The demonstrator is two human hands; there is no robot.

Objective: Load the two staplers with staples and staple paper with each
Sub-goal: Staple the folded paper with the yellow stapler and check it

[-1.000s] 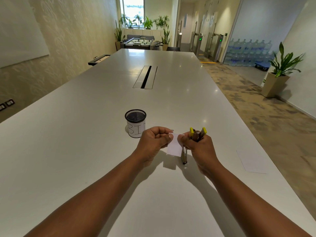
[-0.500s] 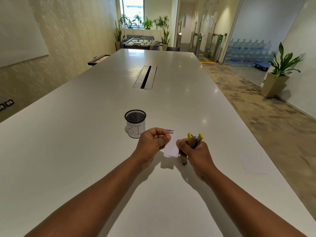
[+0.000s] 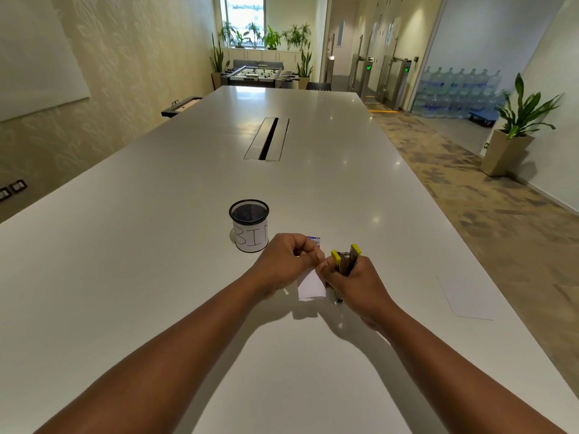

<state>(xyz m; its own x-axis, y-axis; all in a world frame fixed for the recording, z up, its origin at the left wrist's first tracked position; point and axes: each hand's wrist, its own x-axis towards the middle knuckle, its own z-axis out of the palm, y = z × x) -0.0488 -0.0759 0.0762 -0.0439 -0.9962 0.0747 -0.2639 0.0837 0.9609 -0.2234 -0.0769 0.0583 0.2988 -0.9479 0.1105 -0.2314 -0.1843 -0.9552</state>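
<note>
My right hand [image 3: 357, 285] grips a yellow stapler [image 3: 345, 260], held upright above the white table [image 3: 156, 245] with its yellow ends pointing up. My left hand [image 3: 286, 261] pinches a small folded piece of white paper [image 3: 310, 286] that hangs between both hands, its edge against the stapler. A small blue and white box [image 3: 314, 239] peeks out behind my left hand's knuckles. A dark tip [image 3: 339, 298] shows below my right hand; I cannot tell what it belongs to. No second stapler shows clearly.
A black mesh cup [image 3: 249, 225] labelled BIN stands on the table just beyond my left hand. A white sheet of paper [image 3: 466, 297] lies near the table's right edge. A cable slot [image 3: 268, 138] runs along the table's middle, farther away.
Both hands have drawn closer together. The stapler has shifted slightly left toward the paper, and the paper now sits lower between the hands.
</note>
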